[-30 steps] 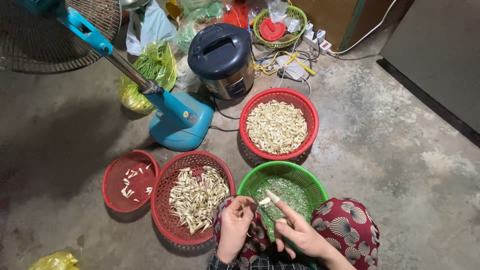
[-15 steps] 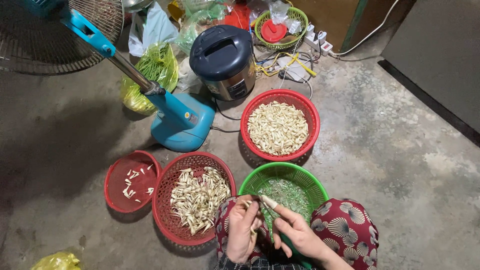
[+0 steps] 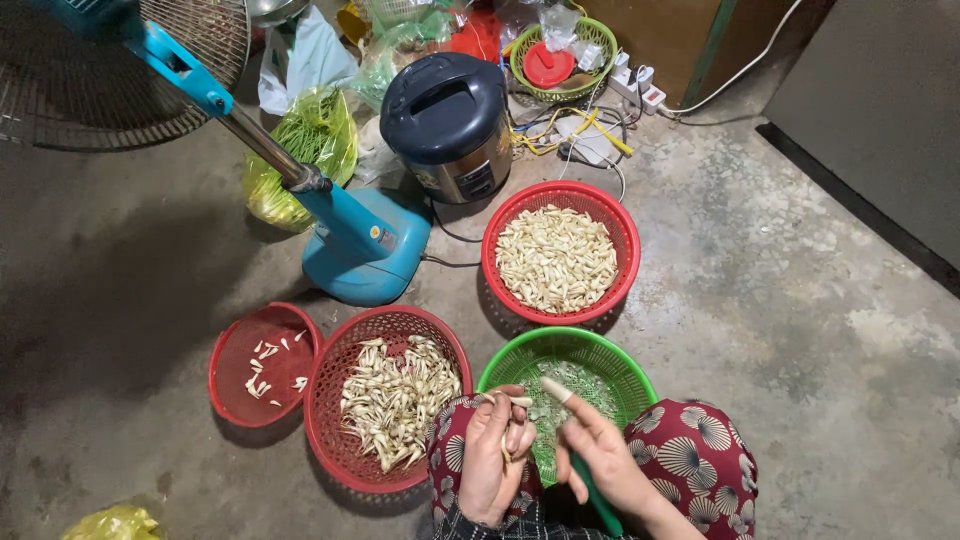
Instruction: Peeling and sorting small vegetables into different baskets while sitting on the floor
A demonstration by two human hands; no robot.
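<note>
Mid-peel, bottom centre: left hand (image 3: 495, 455) pinching a pale pod (image 3: 512, 402), right hand (image 3: 600, 455) clenched on green-handled knife (image 3: 592, 497), over green basket (image 3: 510, 357). Next, probably: careful trimming cut.

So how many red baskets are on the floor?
3. A small red basket sits far left, a bigger red basket is beside it near the left hand, and a third red basket stands by the cooker. None seem hidden.
</note>
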